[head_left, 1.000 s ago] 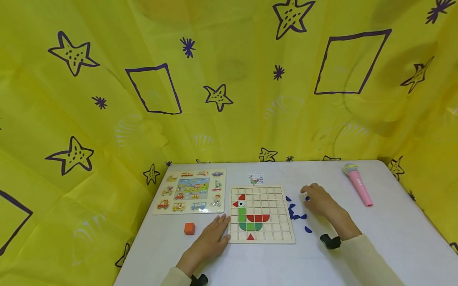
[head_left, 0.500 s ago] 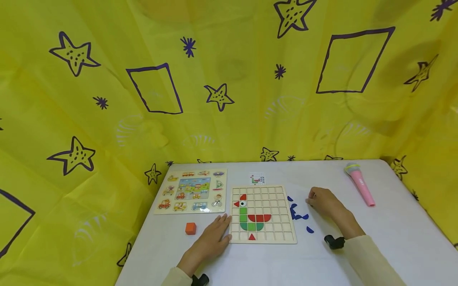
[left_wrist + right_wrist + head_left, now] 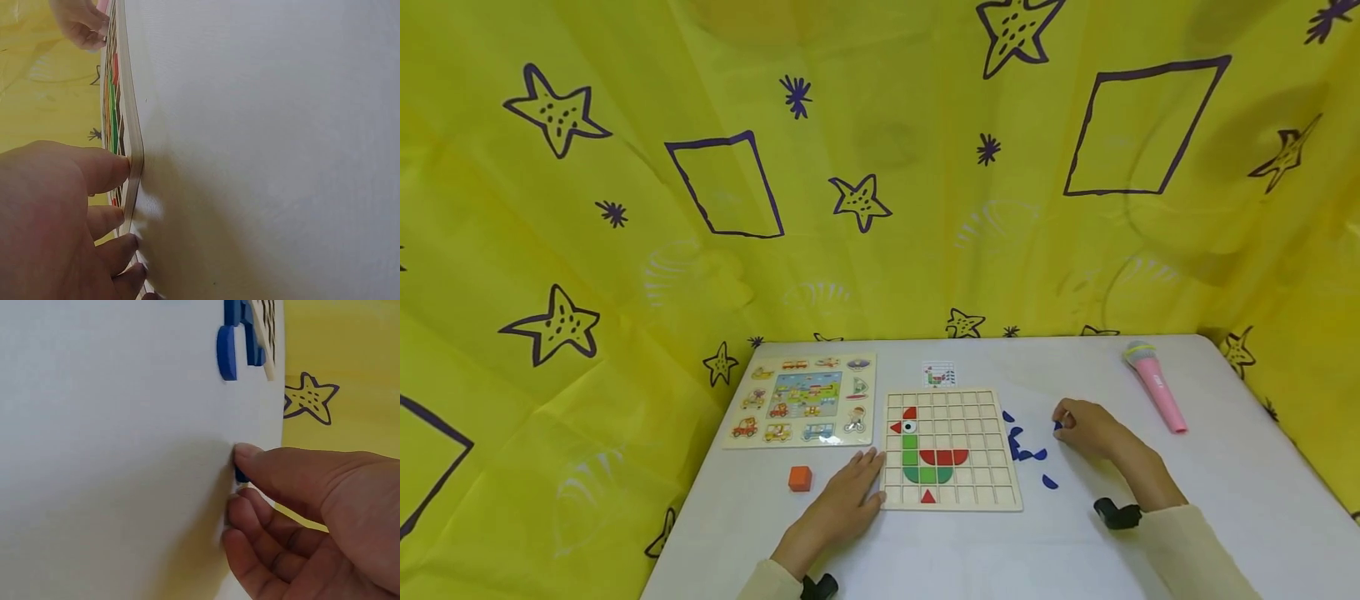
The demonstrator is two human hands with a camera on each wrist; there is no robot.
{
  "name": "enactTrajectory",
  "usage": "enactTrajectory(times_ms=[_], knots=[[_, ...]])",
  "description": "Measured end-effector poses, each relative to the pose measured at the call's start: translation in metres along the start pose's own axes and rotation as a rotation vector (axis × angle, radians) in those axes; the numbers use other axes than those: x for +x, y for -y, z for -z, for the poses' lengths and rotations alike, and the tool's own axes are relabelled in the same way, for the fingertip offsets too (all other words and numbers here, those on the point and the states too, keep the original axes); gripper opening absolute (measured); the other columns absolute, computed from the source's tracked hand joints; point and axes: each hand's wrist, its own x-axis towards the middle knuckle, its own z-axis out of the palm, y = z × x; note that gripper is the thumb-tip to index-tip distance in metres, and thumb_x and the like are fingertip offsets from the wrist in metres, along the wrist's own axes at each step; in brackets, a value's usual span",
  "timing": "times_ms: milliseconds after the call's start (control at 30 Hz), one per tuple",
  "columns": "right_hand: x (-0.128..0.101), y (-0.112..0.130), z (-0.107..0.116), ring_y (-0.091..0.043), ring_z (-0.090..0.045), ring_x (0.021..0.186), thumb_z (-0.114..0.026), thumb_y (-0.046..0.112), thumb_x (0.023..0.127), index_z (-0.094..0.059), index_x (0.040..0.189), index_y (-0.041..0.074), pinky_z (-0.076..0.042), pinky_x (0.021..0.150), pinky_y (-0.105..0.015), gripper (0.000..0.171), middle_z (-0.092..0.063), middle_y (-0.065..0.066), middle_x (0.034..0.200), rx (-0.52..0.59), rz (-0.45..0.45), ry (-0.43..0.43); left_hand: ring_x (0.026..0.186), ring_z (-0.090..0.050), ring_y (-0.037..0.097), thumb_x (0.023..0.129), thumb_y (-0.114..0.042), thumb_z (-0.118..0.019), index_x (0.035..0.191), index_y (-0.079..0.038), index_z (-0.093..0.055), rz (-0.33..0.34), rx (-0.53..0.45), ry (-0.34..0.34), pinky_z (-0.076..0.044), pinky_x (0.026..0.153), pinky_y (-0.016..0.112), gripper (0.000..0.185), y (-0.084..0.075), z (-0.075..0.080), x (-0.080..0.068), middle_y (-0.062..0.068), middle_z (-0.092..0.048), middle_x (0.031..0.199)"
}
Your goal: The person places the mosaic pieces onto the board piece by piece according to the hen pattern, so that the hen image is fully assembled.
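A wooden grid board (image 3: 992,487) lies in the middle of the white table, with red, green and white pieces forming a bird shape on its left part. My left hand (image 3: 868,475) lies flat, its fingertips (image 3: 119,169) pressed against the board's left edge (image 3: 132,156). My right hand (image 3: 1063,423) is to the right of the board. Its thumb and fingers (image 3: 250,456) pinch a small blue piece (image 3: 240,477) at the table surface. More loose blue pieces (image 3: 1021,446) lie between the board and that hand, and they show again as blue pieces (image 3: 228,353) in the right wrist view.
A vehicle picture puzzle (image 3: 801,400) lies at the back left, with an orange cube (image 3: 800,478) in front of it. A small pattern card (image 3: 939,374) sits behind the board. A pink toy microphone (image 3: 1153,397) lies at the back right. Yellow star-printed cloth surrounds the table.
My right hand has curled its fingers onto a blue piece and drawn it slightly right and nearer. The left hand has stayed at the board's edge.
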Motion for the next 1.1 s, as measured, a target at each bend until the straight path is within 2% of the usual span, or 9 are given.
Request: enactTrajectory(times_ms=[200,333,500,600,733,833,1000,1100], knots=[[-0.001,-0.004,-0.006,-0.030,-0.056,0.088,-0.072,0.006,0.094,-0.062,0.111,-0.009,-0.052,0.080,-0.045,0.024,-0.059,-0.014,0.092,0.020,0.010,-0.055,0.162,-0.024,0.031,0.107,-0.038,-0.055,0.167,-0.020,-0.034,-0.004,-0.007,0.000,-0.030,0.127,0.058,0.066,0.000,-0.001,0.000,0.002,-0.029,0.174],[0.001,-0.006,-0.010,-0.029,-0.055,0.088,-0.072,0.006,0.095,-0.064,0.108,-0.007,-0.052,0.080,-0.043,0.021,-0.059,-0.012,0.091,0.020,-0.005,-0.064,0.161,-0.025,0.032,0.107,-0.038,-0.056,0.167,-0.019,-0.034,-0.007,-0.014,0.002,-0.029,0.127,0.059,0.066,-0.001,-0.001,-0.001,0.003,-0.030,0.174],[0.003,0.003,-0.015,-0.029,-0.058,0.090,-0.073,0.008,0.095,-0.065,0.108,-0.007,-0.056,0.085,-0.049,0.021,-0.064,-0.014,0.095,0.049,-0.021,-0.067,0.162,-0.024,0.032,0.108,-0.039,-0.054,0.167,-0.020,-0.033,-0.010,-0.001,-0.004,-0.030,0.127,0.059,0.066,0.001,-0.001,0.000,0.002,-0.029,0.174],[0.006,0.015,-0.019,-0.028,-0.060,0.090,-0.073,0.009,0.095,-0.066,0.110,-0.007,-0.058,0.086,-0.050,0.023,-0.066,-0.015,0.097,0.059,-0.041,-0.062,0.162,-0.024,0.031,0.108,-0.040,-0.054,0.167,-0.020,-0.033,-0.010,0.004,-0.006,-0.030,0.127,0.058,0.066,0.002,-0.002,0.000,0.001,-0.029,0.174],[0.009,0.038,-0.026,-0.025,-0.059,0.087,-0.073,0.009,0.094,-0.066,0.112,-0.008,-0.058,0.078,-0.040,0.025,-0.064,-0.013,0.096,0.080,-0.057,-0.054,0.162,-0.024,0.032,0.108,-0.038,-0.055,0.167,-0.019,-0.033,-0.012,-0.003,-0.006,-0.029,0.127,0.059,0.066,0.002,-0.001,0.000,0.002,-0.029,0.174],[0.011,0.058,-0.032,-0.024,-0.059,0.086,-0.073,0.008,0.094,-0.066,0.112,-0.008,-0.056,0.074,-0.036,0.025,-0.063,-0.012,0.096,0.090,-0.032,-0.051,0.162,-0.024,0.032,0.107,-0.037,-0.055,0.167,-0.019,-0.034,-0.011,-0.009,-0.006,-0.029,0.127,0.059,0.066,0.001,-0.001,0.000,0.002,-0.030,0.174],[0.014,0.086,-0.045,-0.024,-0.057,0.089,-0.076,0.007,0.093,-0.066,0.111,-0.006,-0.056,0.080,-0.038,0.024,-0.063,-0.011,0.098,0.101,0.033,-0.047,0.161,-0.025,0.032,0.107,-0.036,-0.056,0.167,-0.018,-0.034,-0.007,-0.007,-0.007,-0.030,0.127,0.059,0.066,-0.001,0.001,-0.001,0.002,-0.030,0.174],[0.018,0.099,-0.055,-0.024,-0.056,0.090,-0.077,0.009,0.093,-0.067,0.109,-0.003,-0.053,0.080,-0.038,0.022,-0.060,-0.009,0.097,0.108,0.039,-0.032,0.161,-0.025,0.032,0.107,-0.036,-0.056,0.167,-0.018,-0.034,-0.008,-0.006,-0.006,-0.030,0.127,0.059,0.066,-0.002,0.001,-0.001,0.002,-0.030,0.174]])
